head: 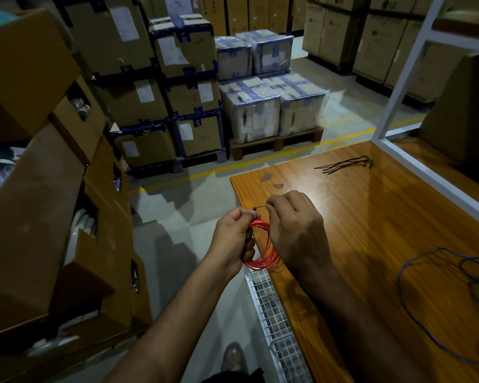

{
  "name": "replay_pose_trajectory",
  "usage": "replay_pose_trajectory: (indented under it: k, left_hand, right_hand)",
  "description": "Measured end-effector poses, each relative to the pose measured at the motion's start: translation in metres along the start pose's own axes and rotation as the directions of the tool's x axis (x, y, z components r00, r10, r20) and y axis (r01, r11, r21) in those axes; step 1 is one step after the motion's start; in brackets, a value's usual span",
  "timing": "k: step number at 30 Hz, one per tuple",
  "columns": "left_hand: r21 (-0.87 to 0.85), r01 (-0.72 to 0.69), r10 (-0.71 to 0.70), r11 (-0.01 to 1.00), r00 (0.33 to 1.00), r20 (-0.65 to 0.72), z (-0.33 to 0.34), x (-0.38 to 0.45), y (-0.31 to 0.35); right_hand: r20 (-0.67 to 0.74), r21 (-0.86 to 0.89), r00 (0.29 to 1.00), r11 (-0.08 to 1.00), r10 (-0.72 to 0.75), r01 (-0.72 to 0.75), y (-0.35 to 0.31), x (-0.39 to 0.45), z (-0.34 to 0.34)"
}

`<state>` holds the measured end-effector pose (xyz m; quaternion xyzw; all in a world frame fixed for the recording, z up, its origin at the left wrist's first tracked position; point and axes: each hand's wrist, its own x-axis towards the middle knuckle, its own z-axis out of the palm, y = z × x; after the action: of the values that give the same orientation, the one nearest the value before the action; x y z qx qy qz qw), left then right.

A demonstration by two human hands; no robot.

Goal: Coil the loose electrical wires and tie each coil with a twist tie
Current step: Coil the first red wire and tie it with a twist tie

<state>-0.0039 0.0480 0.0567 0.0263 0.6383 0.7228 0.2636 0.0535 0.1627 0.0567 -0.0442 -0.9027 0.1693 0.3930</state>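
Observation:
A coil of red wire (263, 255) hangs between my hands at the left edge of the wooden table (371, 217). My left hand (235, 239) grips the coil's top, fingers curled round the strands. My right hand (293, 230) pinches a thin black twist tie (259, 208) that sticks out just above the coil. A loose blue wire (404, 286) lies sprawled on the table at the right, uncoiled. Several spare black twist ties (346, 163) lie near the table's far edge.
Stacked cardboard boxes (39, 217) stand close on the left. A white wire-mesh basket (271, 313) hangs below the table's left edge. A white shelf frame (407, 87) rises at the table's far right. Wrapped boxes on a pallet (271, 111) stand across the floor aisle.

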Motion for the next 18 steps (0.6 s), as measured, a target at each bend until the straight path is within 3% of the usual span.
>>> replay_pose_trajectory:
  k: [9, 18]
  left_hand:
    - [0.006, -0.003, 0.003, 1.000, 1.000, -0.003, -0.0032, -0.0001, -0.0015]
    - [0.108, -0.083, 0.085, 0.991, 0.996, -0.019, -0.0034, -0.0001, -0.0040]
  right_hand:
    - [0.016, 0.004, 1.000, 1.000, -0.002, 0.002, -0.0033, 0.0011, -0.0035]
    - [0.173, 0.004, 0.985, 1.000, 0.019, -0.021, -0.0075, 0.0023, -0.0015]
